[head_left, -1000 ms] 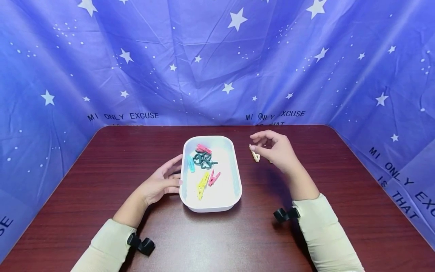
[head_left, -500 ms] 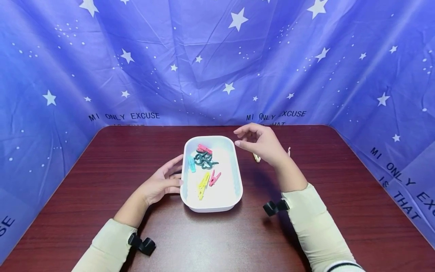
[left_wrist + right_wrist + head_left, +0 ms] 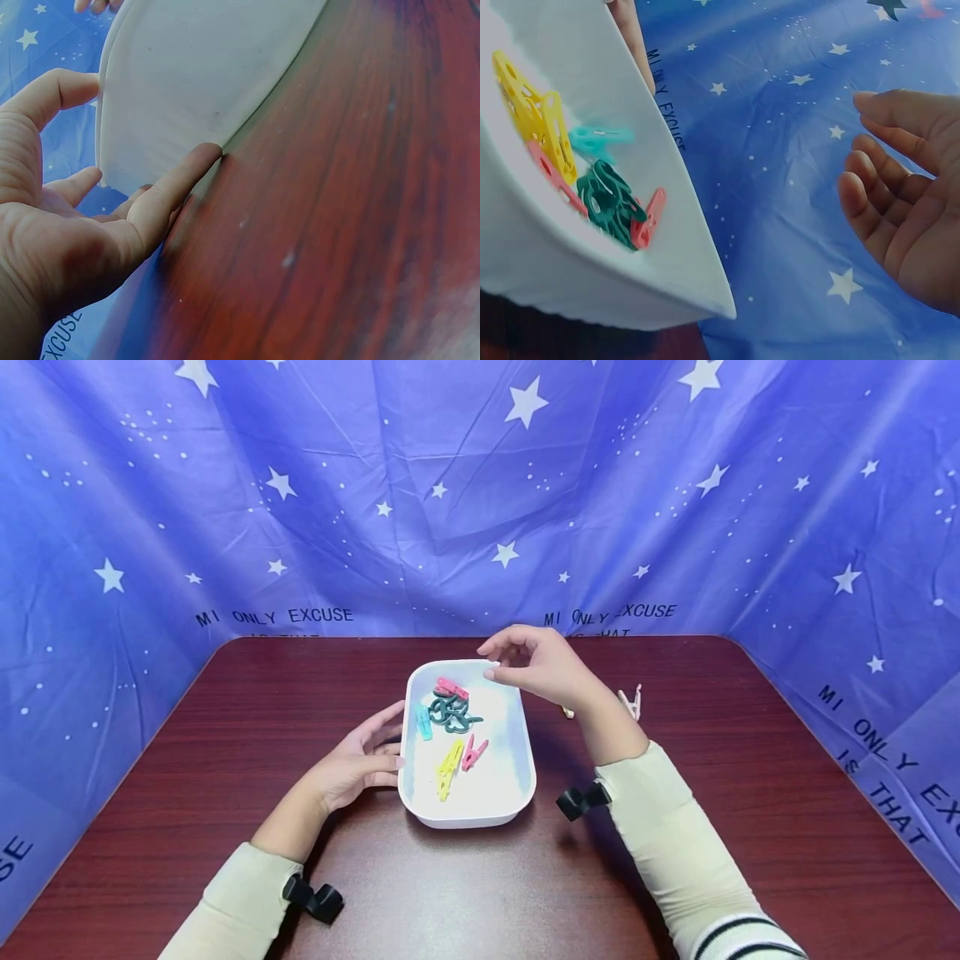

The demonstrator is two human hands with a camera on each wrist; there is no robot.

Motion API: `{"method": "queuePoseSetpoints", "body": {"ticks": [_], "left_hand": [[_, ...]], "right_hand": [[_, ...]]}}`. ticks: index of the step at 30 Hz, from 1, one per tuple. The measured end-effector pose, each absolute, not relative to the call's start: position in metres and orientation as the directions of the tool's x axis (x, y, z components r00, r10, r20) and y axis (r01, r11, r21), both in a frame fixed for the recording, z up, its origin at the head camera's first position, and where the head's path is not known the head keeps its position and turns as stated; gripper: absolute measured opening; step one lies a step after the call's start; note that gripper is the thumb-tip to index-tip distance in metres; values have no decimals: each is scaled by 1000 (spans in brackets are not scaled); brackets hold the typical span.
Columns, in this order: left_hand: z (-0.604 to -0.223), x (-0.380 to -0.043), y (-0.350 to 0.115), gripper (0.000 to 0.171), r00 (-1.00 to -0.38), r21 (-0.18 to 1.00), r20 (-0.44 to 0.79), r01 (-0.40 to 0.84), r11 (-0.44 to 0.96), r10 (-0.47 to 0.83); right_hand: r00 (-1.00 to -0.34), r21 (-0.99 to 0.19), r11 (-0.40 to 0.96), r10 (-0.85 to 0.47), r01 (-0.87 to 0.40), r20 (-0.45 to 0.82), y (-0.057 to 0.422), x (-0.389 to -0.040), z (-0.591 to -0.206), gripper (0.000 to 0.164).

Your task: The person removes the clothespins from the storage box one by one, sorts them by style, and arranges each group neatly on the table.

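Observation:
A white tray (image 3: 504, 768) holds plastic clothespins: yellow (image 3: 448, 764), pink (image 3: 472, 752), light blue (image 3: 423, 721), dark green (image 3: 459, 722) and a red-pink one (image 3: 452, 687) at the far end. My left hand (image 3: 360, 766) touches the tray's left side with extended fingertips; the left wrist view has its fingers (image 3: 176, 184) along the outer wall. Over the tray's far right corner hovers my right hand (image 3: 542, 667). In the right wrist view that hand (image 3: 907, 195) is empty, its fingers loosely bent and apart from the thumb.
Right of the tray, a pale clothespin (image 3: 632, 702) lies on the dark red wooden table (image 3: 750, 793). Another cream one (image 3: 567, 712) is mostly hidden behind the right forearm. A blue star-patterned cloth (image 3: 435, 527) hangs behind and at both sides.
My right hand has moved left from the pale clothespins to the tray's far right corner, uncovering one pale clothespin on the table. My left hand and the tray have stayed put.

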State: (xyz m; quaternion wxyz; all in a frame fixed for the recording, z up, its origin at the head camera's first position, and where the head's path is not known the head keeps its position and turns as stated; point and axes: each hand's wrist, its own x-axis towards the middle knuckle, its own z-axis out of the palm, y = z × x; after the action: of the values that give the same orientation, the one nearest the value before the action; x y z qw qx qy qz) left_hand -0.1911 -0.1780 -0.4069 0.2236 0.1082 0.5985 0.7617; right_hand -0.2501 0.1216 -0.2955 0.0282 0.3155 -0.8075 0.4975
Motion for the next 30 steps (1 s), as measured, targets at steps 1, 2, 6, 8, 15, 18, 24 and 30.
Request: {"method": "queuePoseSetpoints", "body": {"ticks": [1,2,6,8,15,18,24,30], "left_hand": [[-407,-191,-178,92,-876,960,-102,-211,-185,472],[-407,-191,-178,92,-875,960,-101,-211,-186,473],[-408,-191,-178,91,-875,959,-99,-212,-190,474],[-408,-191,-178,91,-875,959,-101,-213,-189,473],[-406,-190,-179,91,-874,958,-104,-216,-188,475],[-405,-190,-178,91,-874,959,-103,-214,-185,475],[-404,-190,-178,92,-874,960,-106,-214,-180,475],[-405,-190,-178,92,-873,959,-102,-214,-186,477]], "right_hand": [[-797,-786,308,-493,-536,350,119,-252,-296,25],[-793,-788,308,-505,-534,340,115,-254,-295,25],[-776,-778,328,-555,-536,300,102,-263,-297,24],[-768,-772,341,-575,-537,280,96,-267,-298,23],[-769,-782,382,-612,-492,185,77,-277,-303,25],[-774,-781,413,-618,-468,138,72,-283,-307,24],[-772,-791,459,-635,-404,26,61,-294,-318,27],[-736,-800,492,-670,-344,-95,51,-303,-328,26]]}}
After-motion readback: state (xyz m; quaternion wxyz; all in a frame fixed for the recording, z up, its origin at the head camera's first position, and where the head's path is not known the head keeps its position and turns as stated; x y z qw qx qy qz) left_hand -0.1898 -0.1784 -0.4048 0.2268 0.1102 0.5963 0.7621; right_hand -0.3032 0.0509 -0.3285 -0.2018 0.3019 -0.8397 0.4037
